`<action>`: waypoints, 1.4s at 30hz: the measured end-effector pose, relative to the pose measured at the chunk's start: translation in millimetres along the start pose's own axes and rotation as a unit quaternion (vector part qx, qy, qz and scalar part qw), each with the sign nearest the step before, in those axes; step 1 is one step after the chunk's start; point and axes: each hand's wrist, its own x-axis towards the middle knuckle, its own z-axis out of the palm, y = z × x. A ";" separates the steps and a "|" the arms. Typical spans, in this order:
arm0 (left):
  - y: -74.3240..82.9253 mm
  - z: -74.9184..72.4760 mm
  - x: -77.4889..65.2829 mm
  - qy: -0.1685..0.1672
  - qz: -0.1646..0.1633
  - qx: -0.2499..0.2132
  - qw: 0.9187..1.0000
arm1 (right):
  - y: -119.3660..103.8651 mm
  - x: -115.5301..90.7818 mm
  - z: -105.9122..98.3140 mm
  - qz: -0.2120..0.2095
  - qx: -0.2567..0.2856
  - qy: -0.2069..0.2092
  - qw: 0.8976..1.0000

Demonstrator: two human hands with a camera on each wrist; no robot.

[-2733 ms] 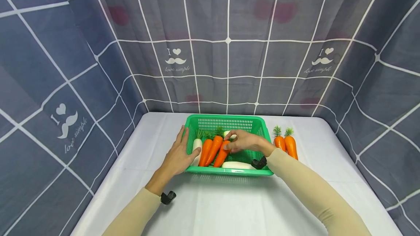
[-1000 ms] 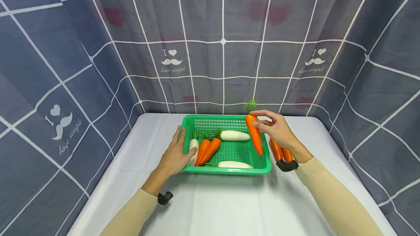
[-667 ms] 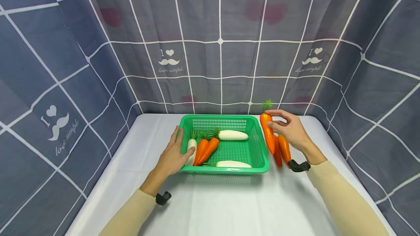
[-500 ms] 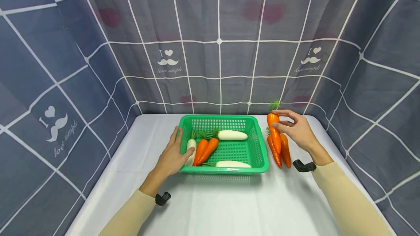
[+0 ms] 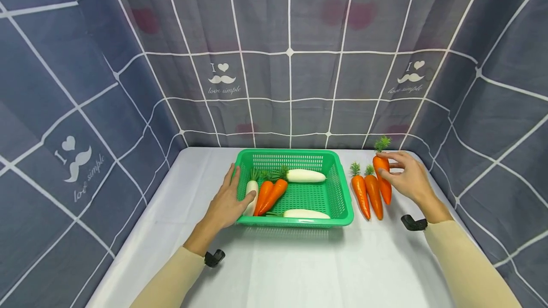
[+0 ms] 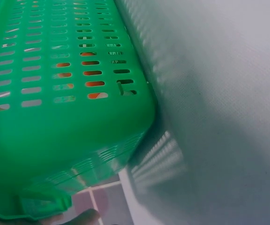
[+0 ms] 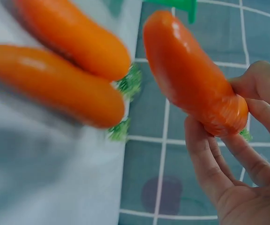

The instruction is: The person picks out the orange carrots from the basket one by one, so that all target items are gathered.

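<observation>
Beige-sleeved hands (image 5: 227, 204) (image 5: 409, 178): right pinches orange carrot (image 7: 194, 72), left apparently touches basket (image 5: 306, 197).

Soft shadows cross the bright tablecloth (image 5: 299, 270), highlights dot the held carrot (image 7: 191, 75), and wrist views look hazy.

White table (image 5: 291, 270), gridded grey-blue cloth (image 5: 314, 77) on 3 sides.

A glossy orange carrot (image 5: 385, 188) is held tilted, right of the green basket (image 5: 295, 222).
</observation>
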 end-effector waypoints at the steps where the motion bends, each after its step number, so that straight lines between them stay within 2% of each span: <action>1: 0.3 -0.1 0.2 0.000 0.000 0.000 1.000 | 2.9 -1.2 -0.4 -0.003 -0.004 0.003 1.000; 9: 0.9 -1.3 0.0 0.002 0.002 -0.002 1.000 | 27.5 -9.0 -1.6 -0.011 -0.041 0.004 0.999; 18: 1.1 -2.5 -1.0 0.006 0.001 -0.006 1.000 | 50.7 -15.6 6.3 -0.016 -0.063 -0.003 0.998; 27: 3.9 -0.1 -0.6 0.005 0.000 -0.008 1.000 | 60.4 -20.6 13.2 0.026 -0.068 -0.054 0.996; 42: 4.7 -0.4 -1.8 0.006 -0.001 -0.001 1.000 | 66.3 -20.7 23.8 0.050 -0.071 -0.088 0.992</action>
